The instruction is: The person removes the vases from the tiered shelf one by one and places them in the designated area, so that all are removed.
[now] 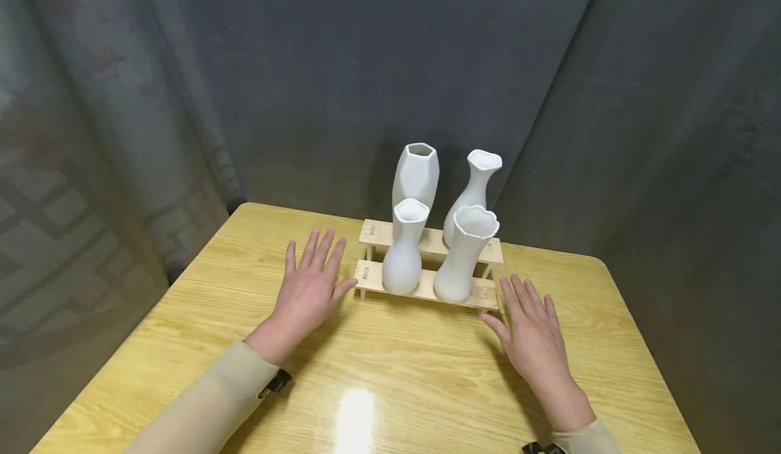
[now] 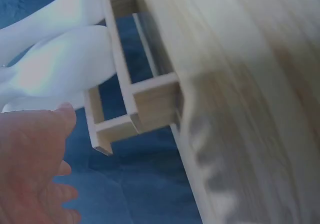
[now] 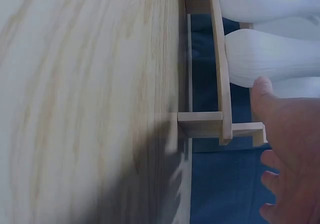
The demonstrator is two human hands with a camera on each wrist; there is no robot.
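Note:
A two-tier wooden stand [image 1: 427,291] bears several white vases toward the back of the table. On its lower tier are a round-bellied vase [image 1: 402,264] at left and a wavy-rimmed vase [image 1: 457,264] at right. Behind them, on the upper tier, rise a faceted vase [image 1: 417,176] and a slim-necked vase [image 1: 472,193]. My left hand [image 1: 308,288] hovers left of the stand, fingers spread, thumb tip near the lower tier's end. To the right, my right hand [image 1: 533,332] is held with fingers extended, thumb beside the lower tier's right end. Both palms hold nothing.
The stand rests on a light wooden table [image 1: 427,386] with rounded back corners. Grey curtains [image 1: 366,68] hang close behind the table and along both sides. Dark straps [image 1: 276,382] circle the wrists at the sleeve cuffs.

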